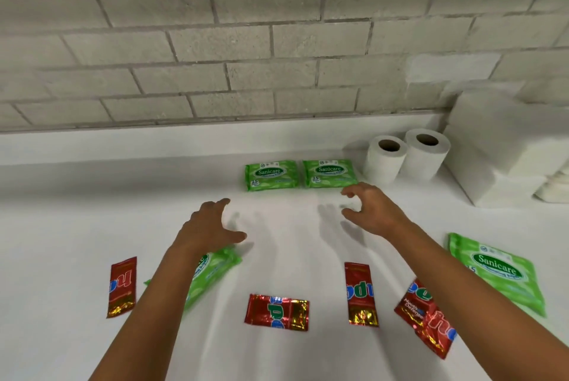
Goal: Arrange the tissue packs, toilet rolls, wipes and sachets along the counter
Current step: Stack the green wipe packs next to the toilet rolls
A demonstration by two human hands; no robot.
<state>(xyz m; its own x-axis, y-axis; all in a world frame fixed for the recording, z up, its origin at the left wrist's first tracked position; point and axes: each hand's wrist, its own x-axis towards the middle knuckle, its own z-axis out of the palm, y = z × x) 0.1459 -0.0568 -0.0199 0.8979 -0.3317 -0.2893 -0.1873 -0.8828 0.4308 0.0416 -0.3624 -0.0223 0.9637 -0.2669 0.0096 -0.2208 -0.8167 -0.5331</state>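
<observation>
Two green wipes packs [271, 174] [330, 173] lie side by side near the back of the white counter [92, 211]. Two toilet rolls [384, 159] [424, 153] stand upright to their right. My left hand [212, 226] hovers open just in front of them, above a third green wipes pack [212, 273] partly hidden under my forearm. Empty, with fingers curled apart, my right hand [369, 211] hangs just below the right-hand pack. Another wipes pack [498, 273] lies at the right. Several red sachets [121, 286] [277, 312] [361, 294] [426, 316] are scattered along the front.
A tall white tissue pack [498, 146] stands at the back right against the grey brick wall [246, 42]. A further white bundle [554, 186] peeks in at the right edge. A low white ledge runs along the wall.
</observation>
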